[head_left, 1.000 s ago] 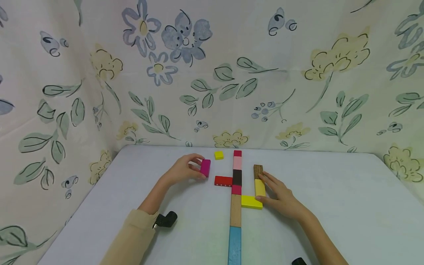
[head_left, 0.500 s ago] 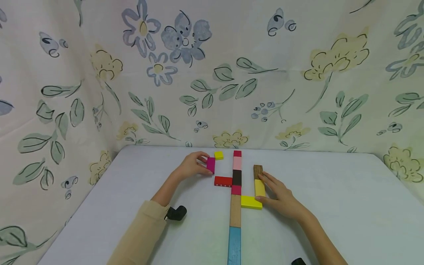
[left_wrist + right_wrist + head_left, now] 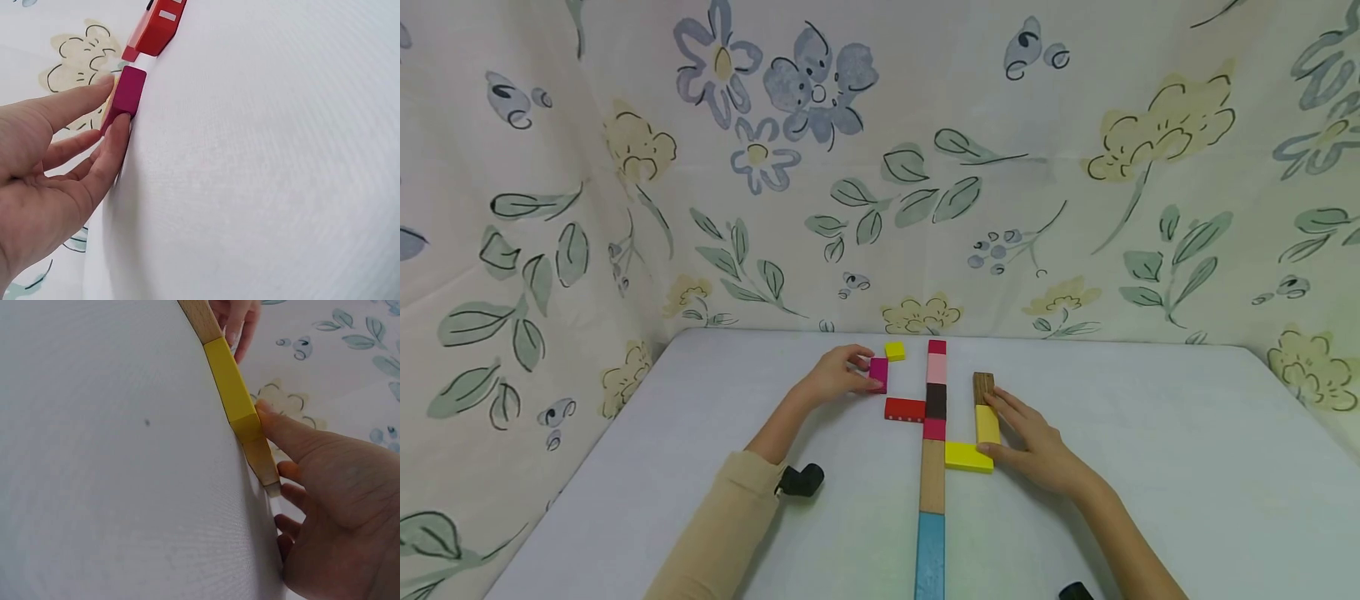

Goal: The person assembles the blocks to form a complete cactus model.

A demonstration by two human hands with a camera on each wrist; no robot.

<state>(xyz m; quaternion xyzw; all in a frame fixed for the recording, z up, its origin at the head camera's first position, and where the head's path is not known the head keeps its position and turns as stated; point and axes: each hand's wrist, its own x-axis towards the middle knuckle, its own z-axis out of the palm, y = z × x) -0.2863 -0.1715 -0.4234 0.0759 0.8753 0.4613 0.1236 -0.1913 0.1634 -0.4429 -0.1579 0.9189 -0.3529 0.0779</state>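
My left hand (image 3: 835,375) pinches a magenta block (image 3: 877,377) between thumb and fingers, low at the table. In the left wrist view the thumb is on the block's near side. The block's far end meets or nearly meets a small yellow block (image 3: 895,351). A red block (image 3: 905,409) with white dots lies nearer, against the central row. My right hand (image 3: 1033,450) rests beside the right branch, fingers extended. Its thumb touches the crosswise yellow block (image 3: 966,457), and its fingertips reach the lengthwise yellow block (image 3: 988,425) and the dark wood-grain block (image 3: 982,387).
A straight row runs down the middle of the white table (image 3: 1150,467): crimson, pink, a black block (image 3: 936,401), crimson, a plain wooden block (image 3: 933,477) and a blue block (image 3: 931,554). A flowered curtain (image 3: 880,275) hangs behind the table's far edge.
My left hand has carried the magenta block rightward, up to the small yellow block, straightening it slightly. Over the last half second it has barely moved. The right hand stays in place.
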